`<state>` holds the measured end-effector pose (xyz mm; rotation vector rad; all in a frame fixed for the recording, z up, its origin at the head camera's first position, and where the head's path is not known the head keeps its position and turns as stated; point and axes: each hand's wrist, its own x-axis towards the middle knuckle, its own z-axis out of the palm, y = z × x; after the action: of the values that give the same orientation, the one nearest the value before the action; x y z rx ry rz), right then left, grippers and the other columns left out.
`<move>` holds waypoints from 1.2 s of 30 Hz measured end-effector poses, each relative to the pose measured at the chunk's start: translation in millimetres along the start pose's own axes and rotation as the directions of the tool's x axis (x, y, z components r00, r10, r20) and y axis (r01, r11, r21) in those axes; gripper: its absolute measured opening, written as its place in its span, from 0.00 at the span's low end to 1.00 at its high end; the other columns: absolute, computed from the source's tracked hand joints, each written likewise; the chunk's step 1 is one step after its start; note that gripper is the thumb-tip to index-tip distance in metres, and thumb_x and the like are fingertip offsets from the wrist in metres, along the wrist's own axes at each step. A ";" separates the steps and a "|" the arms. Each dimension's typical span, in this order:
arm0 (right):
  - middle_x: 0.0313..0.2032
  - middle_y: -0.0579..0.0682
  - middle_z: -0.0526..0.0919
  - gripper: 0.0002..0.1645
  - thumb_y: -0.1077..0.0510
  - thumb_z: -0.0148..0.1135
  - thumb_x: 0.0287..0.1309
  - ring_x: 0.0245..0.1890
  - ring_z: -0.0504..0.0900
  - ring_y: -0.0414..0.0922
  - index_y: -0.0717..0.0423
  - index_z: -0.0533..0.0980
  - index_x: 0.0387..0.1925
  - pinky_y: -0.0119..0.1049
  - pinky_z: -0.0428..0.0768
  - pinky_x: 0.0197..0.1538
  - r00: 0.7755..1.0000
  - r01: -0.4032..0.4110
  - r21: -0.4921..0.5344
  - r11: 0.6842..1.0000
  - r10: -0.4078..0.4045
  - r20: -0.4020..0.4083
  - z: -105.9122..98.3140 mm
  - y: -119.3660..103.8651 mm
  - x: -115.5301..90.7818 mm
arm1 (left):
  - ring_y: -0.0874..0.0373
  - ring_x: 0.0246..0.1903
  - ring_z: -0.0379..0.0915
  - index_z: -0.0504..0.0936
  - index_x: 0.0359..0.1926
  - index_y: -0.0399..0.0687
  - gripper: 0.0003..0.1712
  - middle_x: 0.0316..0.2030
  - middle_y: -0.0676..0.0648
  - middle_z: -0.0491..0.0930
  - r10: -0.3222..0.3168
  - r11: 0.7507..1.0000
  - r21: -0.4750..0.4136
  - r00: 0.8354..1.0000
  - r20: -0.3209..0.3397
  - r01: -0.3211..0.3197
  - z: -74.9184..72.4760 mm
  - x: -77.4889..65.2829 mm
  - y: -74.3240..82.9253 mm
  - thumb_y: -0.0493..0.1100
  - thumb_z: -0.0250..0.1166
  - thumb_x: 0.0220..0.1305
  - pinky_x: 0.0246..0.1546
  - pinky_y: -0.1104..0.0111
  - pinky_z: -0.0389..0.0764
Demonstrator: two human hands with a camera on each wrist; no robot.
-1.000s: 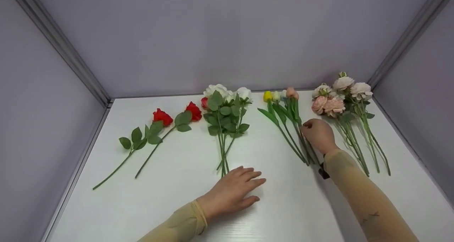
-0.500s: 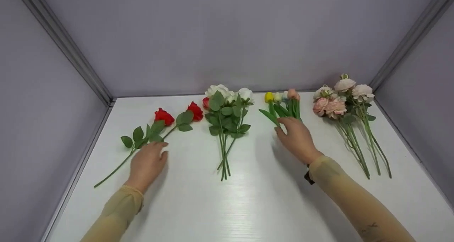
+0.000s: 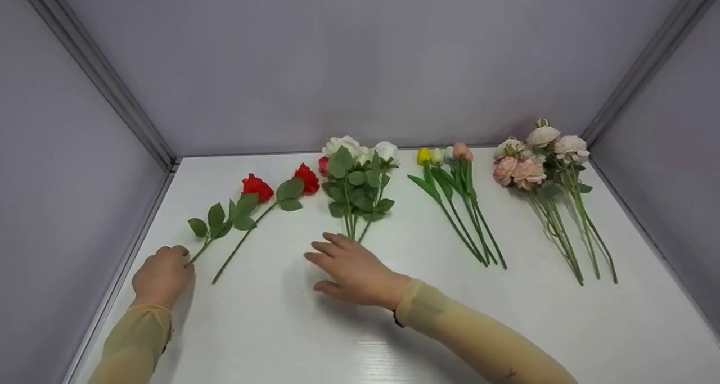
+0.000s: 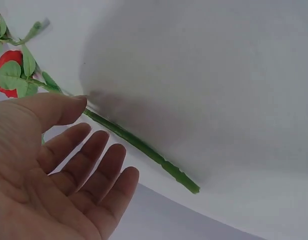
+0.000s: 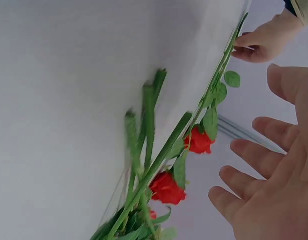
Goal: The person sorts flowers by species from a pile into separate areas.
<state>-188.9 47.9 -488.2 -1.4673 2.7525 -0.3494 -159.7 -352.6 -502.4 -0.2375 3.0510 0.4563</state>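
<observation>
My left hand is at the stem of the leftmost red rose, which lies on the table with green leaves. In the left wrist view the thumb tip overlaps the stem, while the other fingers are loosely bent and apart beneath it. A second red rose lies just to the right. My right hand, fingers spread, hovers over the lower stems of a bunch of white roses and hides their ends in the head view. The right wrist view shows those cut stem ends beside the fingers.
Several tulips in yellow, white and peach lie right of the white roses. Farther right is a bunch of pale pink, many-petalled flowers. Grey panels close off the back and both sides of the white table.
My left hand has gone from the middle front to the leftmost rose's stem. The right hand has left the tulips and moved left to the white roses' stems.
</observation>
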 end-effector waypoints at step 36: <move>0.52 0.42 0.85 0.14 0.52 0.60 0.75 0.53 0.82 0.42 0.46 0.84 0.55 0.45 0.80 0.57 0.827 -0.211 0.796 0.567 0.538 -0.165 -27.3 55.4 -23.0 | 0.53 0.40 0.81 0.83 0.49 0.39 0.10 0.40 0.43 0.85 0.097 0.752 -0.634 0.982 -0.163 -0.180 5.5 -11.1 161.7 0.41 0.64 0.74 0.40 0.64 0.83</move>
<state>-224.3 101.8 -474.7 -0.5815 2.4842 -1.6801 -174.2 -196.5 -460.4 -0.0512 2.8941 1.5646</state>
